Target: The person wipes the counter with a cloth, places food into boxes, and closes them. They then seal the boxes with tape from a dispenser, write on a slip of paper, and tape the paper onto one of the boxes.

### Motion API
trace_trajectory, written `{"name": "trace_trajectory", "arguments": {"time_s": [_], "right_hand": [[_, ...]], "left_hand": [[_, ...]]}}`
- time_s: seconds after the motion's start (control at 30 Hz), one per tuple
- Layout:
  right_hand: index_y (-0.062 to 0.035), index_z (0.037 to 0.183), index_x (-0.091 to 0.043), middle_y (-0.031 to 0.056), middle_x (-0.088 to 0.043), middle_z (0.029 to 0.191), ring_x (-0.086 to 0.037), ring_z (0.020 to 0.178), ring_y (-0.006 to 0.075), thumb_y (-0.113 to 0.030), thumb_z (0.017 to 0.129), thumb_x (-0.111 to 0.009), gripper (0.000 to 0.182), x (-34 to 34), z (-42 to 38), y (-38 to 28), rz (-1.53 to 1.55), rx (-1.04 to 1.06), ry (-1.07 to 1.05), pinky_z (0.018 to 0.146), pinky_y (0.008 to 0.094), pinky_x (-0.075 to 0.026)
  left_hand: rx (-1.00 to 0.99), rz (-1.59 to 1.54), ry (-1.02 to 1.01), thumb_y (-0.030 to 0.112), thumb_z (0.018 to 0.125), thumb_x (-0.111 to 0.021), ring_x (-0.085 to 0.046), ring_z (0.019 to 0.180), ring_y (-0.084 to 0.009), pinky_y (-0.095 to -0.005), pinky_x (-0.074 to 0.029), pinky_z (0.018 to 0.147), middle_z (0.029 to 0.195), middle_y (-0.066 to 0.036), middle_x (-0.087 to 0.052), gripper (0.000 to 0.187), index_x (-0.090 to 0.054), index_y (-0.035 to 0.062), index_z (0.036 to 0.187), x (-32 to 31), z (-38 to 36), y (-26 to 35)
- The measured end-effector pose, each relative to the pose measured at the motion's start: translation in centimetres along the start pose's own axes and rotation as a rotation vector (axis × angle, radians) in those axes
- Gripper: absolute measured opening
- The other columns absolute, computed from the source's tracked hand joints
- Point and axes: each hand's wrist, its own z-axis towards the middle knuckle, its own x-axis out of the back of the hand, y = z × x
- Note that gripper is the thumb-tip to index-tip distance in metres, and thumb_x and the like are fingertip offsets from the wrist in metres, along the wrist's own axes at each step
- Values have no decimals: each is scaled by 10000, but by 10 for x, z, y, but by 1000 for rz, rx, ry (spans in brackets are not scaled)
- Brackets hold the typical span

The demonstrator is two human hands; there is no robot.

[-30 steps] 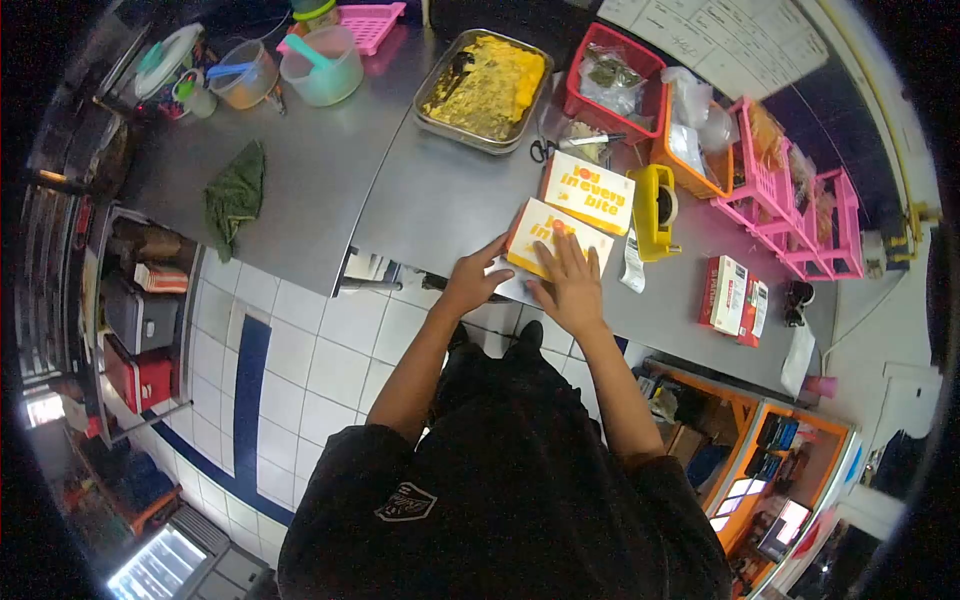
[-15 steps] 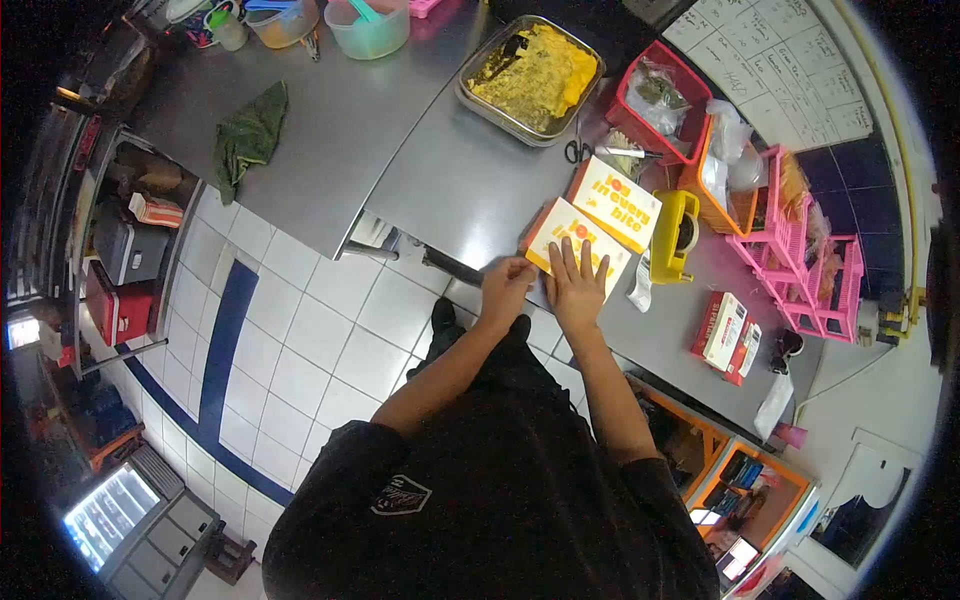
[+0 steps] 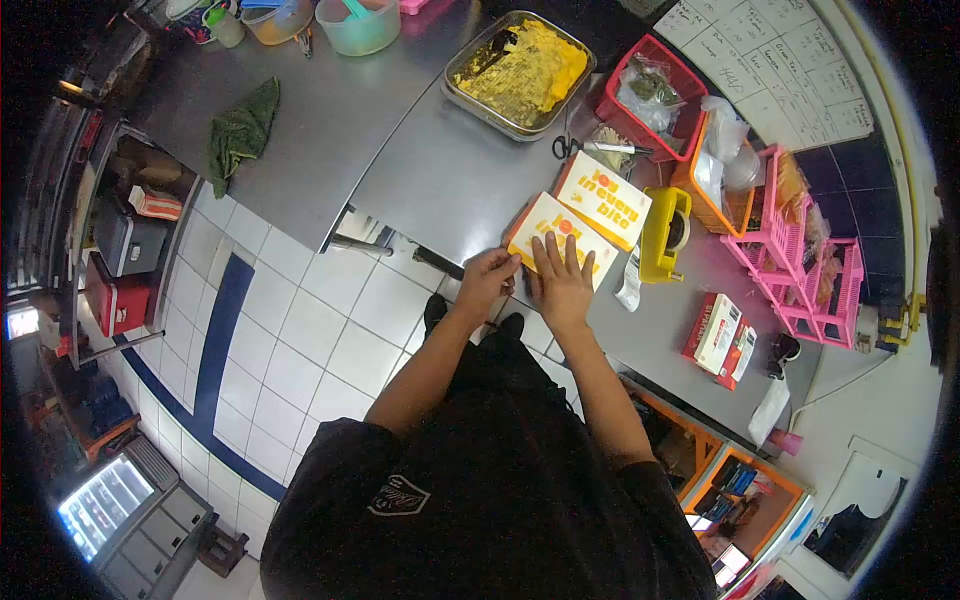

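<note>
A white and yellow cardboard box (image 3: 540, 218) with orange lettering lies flat near the front edge of the metal counter. My right hand (image 3: 560, 290) rests on its top, fingers stretched and spread. At the box's near left edge, my left hand (image 3: 486, 284) has its fingers curled and pinched together; what they hold, if anything, is hidden. Just behind lies a second box (image 3: 605, 203) of the same print, touching the first. To the right of both stands a yellow tape dispenser (image 3: 658, 235), and a white paper slip (image 3: 629, 283) lies by it.
Behind are a tray of yellow crumbly food (image 3: 525, 75), black scissors (image 3: 565, 147), and red (image 3: 690, 148) and orange (image 3: 690, 180) baskets. Pink racks (image 3: 795, 260) line the wall. Red and white cartons (image 3: 718, 335) sit to the right, a green cloth (image 3: 243, 135) to the left.
The view has shifted slightly, so the counter things appear a little further left. Both hands keep nearly the same place at the front box.
</note>
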Motion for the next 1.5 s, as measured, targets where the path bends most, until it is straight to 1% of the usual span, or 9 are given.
{"name": "trace_trajectory", "arguments": {"time_s": [0.27, 0.47, 0.7, 0.8, 0.87, 0.9, 1.0, 1.2, 1.5], "right_hand": [[-197, 1411, -572, 37, -541, 1485, -459, 1400, 355, -389, 908, -675, 548, 17, 3, -6, 65, -19, 15, 1110, 686, -304], [-181, 1356, -625, 27, -598, 1423, -502, 1372, 312, -403, 875, -717, 538, 5, 2, 2, 82, -34, 51, 1110, 654, -337], [-156, 1355, -623, 63, -586, 1435, -490, 1385, 306, -353, 877, -725, 527, 21, 5, 1, 202, -70, 2, 1135, 629, -325], [-129, 1358, -615, 91, -565, 1454, -479, 1393, 313, -307, 883, -721, 519, 27, 3, 10, 289, -51, -28, 1156, 602, -311], [-116, 1361, -609, 103, -553, 1464, -474, 1395, 318, -282, 882, -720, 519, 28, 1, 18, 336, -41, -44, 1169, 584, -305], [-110, 1364, -603, 104, -545, 1471, -476, 1393, 317, -269, 876, -725, 527, 30, 1, 21, 358, -38, -68, 1175, 568, -307], [-114, 1390, -580, 110, -524, 1489, -469, 1398, 313, -242, 866, -738, 563, 29, -2, 25, 377, -32, -109, 1185, 541, -307], [-117, 1396, -578, 112, -515, 1497, -471, 1398, 304, -255, 873, -734, 563, 32, 2, 28, 356, 1, -142, 1178, 529, -326], [-110, 1355, -605, 106, -531, 1482, -487, 1386, 295, -295, 889, -712, 512, 32, 3, 33, 336, 45, -138, 1155, 535, -362]], "left_hand": [[-130, 36, 60, 197, 1003, -643, -466, 586, -57, -239, -403, 542, 715, 40, -534, 173, -648, 57, 902, -9, 10, -20], [-260, 409, 24, 193, 995, -646, -480, 611, -60, -248, -407, 565, 712, 30, -566, 187, -662, 29, 908, -1, 6, -9], [-278, 341, 14, 209, 962, -697, -511, 625, -71, -263, -426, 572, 747, 12, -606, 204, -674, 10, 926, 3, 18, -24], [-556, 459, 198, 225, 952, -713, -556, 660, -81, -264, -460, 605, 764, 1, -631, 216, -686, 14, 987, -13, -1, -26], [-270, 316, 278, 240, 956, -711, -600, 718, -100, -262, -494, 668, 831, -6, -656, 243, -693, 34, 1083, -20, -14, -33], [-270, 316, 274, 240, 956, -711, -600, 718, -100, -262, -494, 668, 831, -6, -656, 243, -693, 34, 1083, -25, -19, -31], [37, -53, 126, 258, 974, -692, -610, 809, -98, -254, -496, 720, 978, 3, -656, 296, -672, 62, 1195, -36, -26, -30], [152, -381, 100, 272, 974, -691, -562, 771, -82, -243, -470, 721, 921, 34, -624, 263, -669, 102, 1173, -34, -22, -32], [9, -280, 41, 260, 1013, -630, -490, 740, -84, -241, -430, 688, 907, 26, -583, 183, -661, 97, 1090, -36, -13, -42]]}}
